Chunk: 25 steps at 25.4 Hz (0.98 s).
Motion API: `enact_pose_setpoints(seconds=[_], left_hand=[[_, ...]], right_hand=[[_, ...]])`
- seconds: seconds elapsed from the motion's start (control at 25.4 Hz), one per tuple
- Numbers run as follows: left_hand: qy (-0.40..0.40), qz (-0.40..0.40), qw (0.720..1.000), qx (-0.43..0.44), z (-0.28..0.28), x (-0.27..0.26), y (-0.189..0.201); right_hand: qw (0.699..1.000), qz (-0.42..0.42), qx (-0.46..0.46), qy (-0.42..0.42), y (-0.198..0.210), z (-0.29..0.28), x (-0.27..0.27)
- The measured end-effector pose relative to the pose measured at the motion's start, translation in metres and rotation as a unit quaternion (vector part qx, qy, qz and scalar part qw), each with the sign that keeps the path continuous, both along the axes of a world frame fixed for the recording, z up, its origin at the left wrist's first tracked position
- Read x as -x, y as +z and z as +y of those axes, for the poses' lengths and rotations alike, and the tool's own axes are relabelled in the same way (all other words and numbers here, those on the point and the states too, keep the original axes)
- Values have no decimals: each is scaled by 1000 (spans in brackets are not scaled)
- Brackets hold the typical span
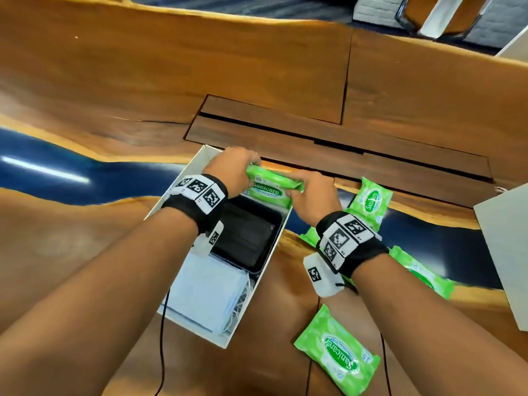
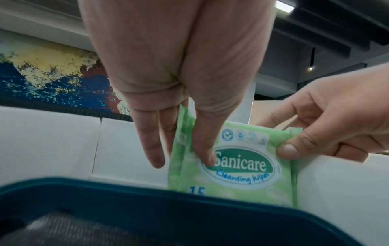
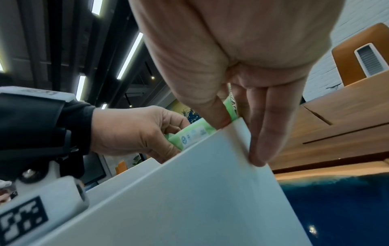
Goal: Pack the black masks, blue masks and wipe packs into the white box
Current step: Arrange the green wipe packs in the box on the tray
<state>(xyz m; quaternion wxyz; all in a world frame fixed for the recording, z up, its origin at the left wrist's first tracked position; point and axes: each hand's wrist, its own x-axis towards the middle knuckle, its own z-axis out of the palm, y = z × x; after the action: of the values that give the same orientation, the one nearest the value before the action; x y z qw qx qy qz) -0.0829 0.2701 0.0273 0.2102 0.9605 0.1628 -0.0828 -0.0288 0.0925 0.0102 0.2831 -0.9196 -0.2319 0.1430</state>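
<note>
The white box (image 1: 160, 205) lies open on the wooden table. Inside it, a pack of blue masks (image 1: 205, 290) fills the near end and black masks (image 1: 245, 238) sit in a dark tray (image 2: 147, 199) in the middle. A green Sanicare wipe pack (image 1: 267, 192) stands on edge at the far end of the box, partly above the rim. My left hand (image 1: 237, 167) pinches its left end, thumb on the label and fingers behind (image 2: 183, 154). My right hand (image 1: 305, 192) pinches its right end at the box corner (image 3: 240, 138), with fingers running down outside the wall.
Loose green wipe packs lie on the table right of the box: one at the back (image 1: 370, 201), one further right (image 1: 420, 272), one near me (image 1: 337, 352). A white panel (image 1: 505, 252) lies at the right edge. Thin black cables hang from both wrists.
</note>
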Motion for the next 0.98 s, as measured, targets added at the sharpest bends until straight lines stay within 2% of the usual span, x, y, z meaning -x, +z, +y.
enact_pose_setpoints(seconds=[0.12, 0.28, 0.35, 0.51, 0.71, 0.83, 0.98], left_hand=[[15, 2, 1000, 8, -5, 0, -10], [-19, 38, 999, -14, -13, 2, -16], [-60, 59, 996, -21, -15, 1, -14], [-119, 122, 985, -36, -20, 2, -12], [-133, 184, 974, -5, -28, 18, -10], [-154, 181, 971, 24, -34, 30, -10], [-165, 178, 970, 9, -54, 29, -13]], right_hand=[[999, 25, 9, -37, 2, 1, 3], [978, 183, -61, -84, -2, -13, -5], [967, 227, -84, -79, -6, -18, -8], [974, 209, -83, -25, -15, -17, -11], [982, 177, -57, 22, -5, -15, -12], [984, 163, -67, 17, -5, -15, -7], [986, 150, -70, 14, -8, -15, -5]])
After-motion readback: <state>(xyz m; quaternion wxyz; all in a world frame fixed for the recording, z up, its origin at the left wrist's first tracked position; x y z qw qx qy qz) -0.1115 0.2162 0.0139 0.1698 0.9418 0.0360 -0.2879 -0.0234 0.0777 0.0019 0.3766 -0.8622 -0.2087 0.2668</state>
